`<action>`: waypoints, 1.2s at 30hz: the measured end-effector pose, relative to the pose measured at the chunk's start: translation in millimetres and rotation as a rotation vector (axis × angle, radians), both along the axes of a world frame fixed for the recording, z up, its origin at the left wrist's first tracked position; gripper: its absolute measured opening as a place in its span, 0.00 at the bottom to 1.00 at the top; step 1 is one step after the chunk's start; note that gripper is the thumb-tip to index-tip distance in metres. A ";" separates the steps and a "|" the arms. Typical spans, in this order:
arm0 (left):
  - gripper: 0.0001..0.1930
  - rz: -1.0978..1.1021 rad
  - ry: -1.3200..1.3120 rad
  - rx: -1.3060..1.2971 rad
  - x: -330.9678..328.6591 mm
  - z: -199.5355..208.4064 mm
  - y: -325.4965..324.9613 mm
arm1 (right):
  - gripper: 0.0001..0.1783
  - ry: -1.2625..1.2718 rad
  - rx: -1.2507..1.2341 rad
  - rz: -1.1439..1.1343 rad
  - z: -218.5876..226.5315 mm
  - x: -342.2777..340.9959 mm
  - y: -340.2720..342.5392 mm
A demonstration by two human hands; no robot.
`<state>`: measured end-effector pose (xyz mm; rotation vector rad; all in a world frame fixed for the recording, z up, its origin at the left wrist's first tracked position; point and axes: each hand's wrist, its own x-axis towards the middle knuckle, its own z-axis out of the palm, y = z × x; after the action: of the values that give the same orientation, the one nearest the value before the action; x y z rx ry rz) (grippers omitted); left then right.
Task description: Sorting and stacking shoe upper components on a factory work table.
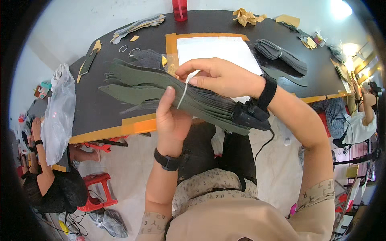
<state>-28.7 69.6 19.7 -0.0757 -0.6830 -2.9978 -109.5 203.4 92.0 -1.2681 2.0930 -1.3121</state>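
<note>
A thick bundle of dark grey-green strips (142, 77), curved and flat like cut fabric or leather, is held above the near edge of the table. My left hand (173, 120) grips it from below, the thumb lying over the top strip. A white elastic band (183, 95) crosses the bundle's middle. From above, my right hand (215, 77) pinches that band between thumb and fingers. The strips fan out toward the left, while their right ends lie close together below my right wrist. How the band runs underneath is hidden.
On the dark table (92, 108) lies a white board (213, 50) edged with brown tape. A banded grey bundle (281, 55) sits to its right, loose strips (138, 27) at the far left. A red cup (180, 10) stands at the back. Other people sit on both sides.
</note>
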 end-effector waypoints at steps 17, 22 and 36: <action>0.21 -0.001 -0.045 -0.013 27.0 -4.1 17.0 | 0.03 0.543 -0.361 -0.052 -25.3 34.5 19.0; 0.14 -0.014 0.032 -0.047 27.4 0.2 9.9 | 0.02 -0.039 -0.262 0.064 -15.4 41.2 37.0; 0.09 0.453 -0.109 0.200 -3.4 -9.0 -91.3 | 0.10 0.105 0.064 -0.358 -46.5 26.2 105.2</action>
<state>-32.1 -21.7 10.7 0.2234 -0.3443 -2.6234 -83.2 308.6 45.5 -0.9858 2.5021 -1.3277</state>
